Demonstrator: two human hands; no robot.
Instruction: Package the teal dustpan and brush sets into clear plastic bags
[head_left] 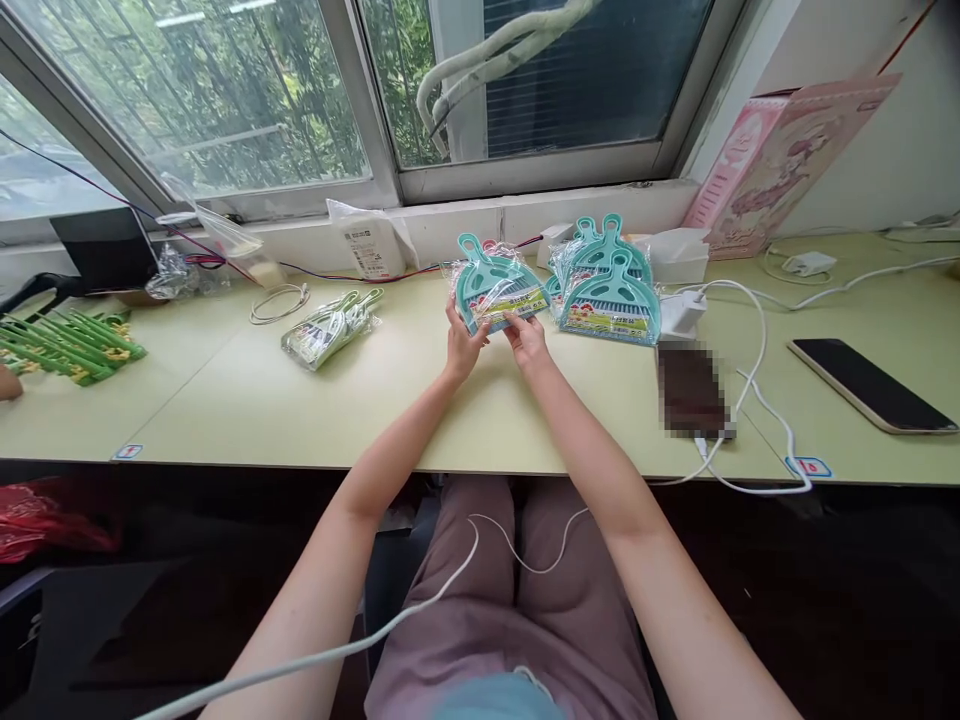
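Observation:
Both hands hold one teal mini dustpan set in clear plastic wrap (491, 285) just above the pale green desk (315, 400). My left hand (463, 345) grips its lower left edge, and my right hand (527, 338) pinches its lower right edge near the printed label. A stack of the same teal wrapped dustpan sets (607, 285) lies on the desk just right of my hands. Left of my hands lies a wrapped bundle of green and white items (330, 330).
A phone (691, 390) on a white charging cable (757, 400) lies to the right, with a second dark phone (874, 385) beyond. Green plastic pieces (67, 345) are piled far left. A pink box (780, 160) leans by the window. Another person's fingertip (7, 382) shows at the left edge.

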